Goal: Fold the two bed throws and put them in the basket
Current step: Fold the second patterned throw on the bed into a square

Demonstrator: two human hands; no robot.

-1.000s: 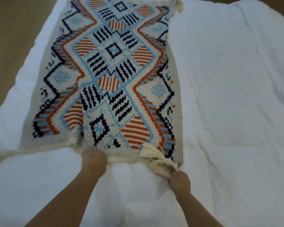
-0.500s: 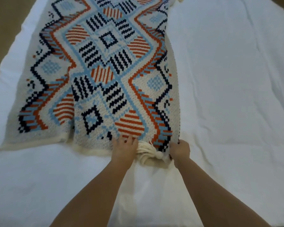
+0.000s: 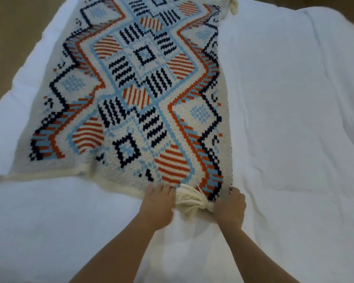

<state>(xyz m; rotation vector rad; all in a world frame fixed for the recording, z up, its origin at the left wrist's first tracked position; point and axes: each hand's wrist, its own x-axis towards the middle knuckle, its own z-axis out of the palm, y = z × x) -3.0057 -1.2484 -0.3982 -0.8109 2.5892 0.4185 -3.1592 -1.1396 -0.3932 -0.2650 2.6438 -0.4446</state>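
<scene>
Head view, reading left to right. Brown floor (image 3: 12,37) is showing along the far left edge, beside the white bed cover (image 3: 294,119) that is filling most of the frame. One knitted throw (image 3: 131,94), cream with orange, navy and light-blue geometric motifs, is lying on the left half of the cover, doubled over lengthwise; a lower layer is sticking out at the near left corner with its cream border (image 3: 45,175) exposed.

My left hand (image 3: 157,205) is pressing palm-down on the near edge of the throw, fingers spread flat, gripping nothing. Just to its right a cream tassel (image 3: 192,199) is bunching up between my two hands, touching both. My right hand (image 3: 230,206) is curling over the near right corner of the throw and seems to be pinching it; I cannot tell how firmly. A second tassel (image 3: 232,5) is lying at the far right corner. Right of the throw, the cover is lying bare and wrinkled.
</scene>
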